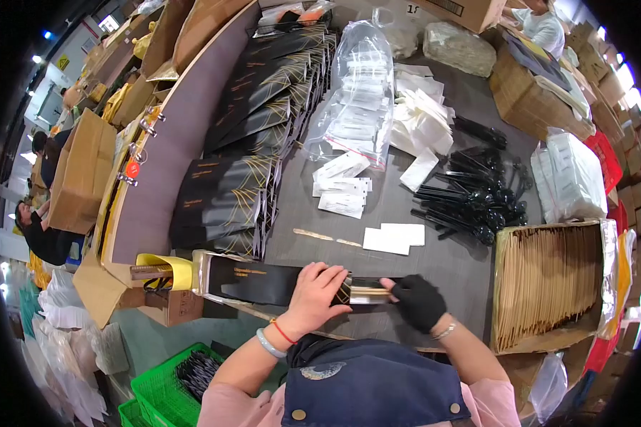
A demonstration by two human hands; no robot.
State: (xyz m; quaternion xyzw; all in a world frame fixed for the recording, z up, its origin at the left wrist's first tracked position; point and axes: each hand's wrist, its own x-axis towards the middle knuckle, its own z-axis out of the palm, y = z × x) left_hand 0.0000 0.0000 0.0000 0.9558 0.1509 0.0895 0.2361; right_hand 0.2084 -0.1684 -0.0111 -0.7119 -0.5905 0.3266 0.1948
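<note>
My left hand (315, 294) is bare and presses down on a long black pouch with gold lines (263, 281) lying at the near edge of the grey table (441, 267). My right hand (418, 302), in a black glove, grips the pouch's right end, where a pale flat strip (369, 293) sticks out. Two thin wooden sticks (326, 237) and white flat packets (395, 238) lie just beyond the pouch.
Rows of stacked black pouches (253, 142) fill the left of the table. A clear bag of white sachets (360, 99), loose sachets (343, 186), black plastic spoons (477, 196) and a box of brown sleeves (548, 281) lie to the right. A green crate (171, 388) stands below. Other people work at the rim.
</note>
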